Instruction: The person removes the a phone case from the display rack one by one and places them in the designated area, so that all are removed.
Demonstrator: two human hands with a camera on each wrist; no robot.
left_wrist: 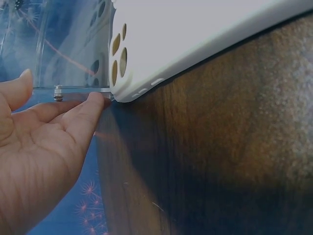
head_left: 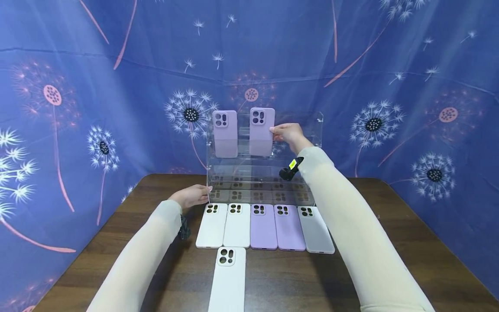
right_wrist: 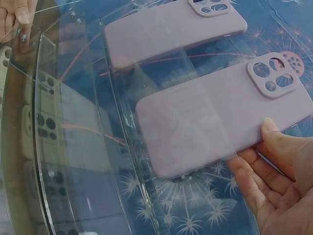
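Note:
A clear acrylic display stand point(head_left: 265, 167) with stepped tiers stands upright at the back of the table. My right hand point(head_left: 287, 133) pinches the right edge of a lilac phone case point(right_wrist: 195, 117), thumb on its face and fingers at its side and back. The lower part of that case sits behind the top tier's clear front. Left of it, apart, a second lilac phone case point(head_left: 225, 134) stands in the same tier. My left hand point(left_wrist: 54, 132) touches the outer side of the stand near its lower left corner, fingers fairly straight.
In front of the stand lie two white phone cases point(head_left: 212, 226), two lilac ones point(head_left: 263, 227) and a grey one point(head_left: 316, 229), side by side. Nearer lies another white case point(head_left: 228, 281). The wooden table point(head_left: 280, 281) meets a blue dandelion-print cloth point(head_left: 296, 52) behind.

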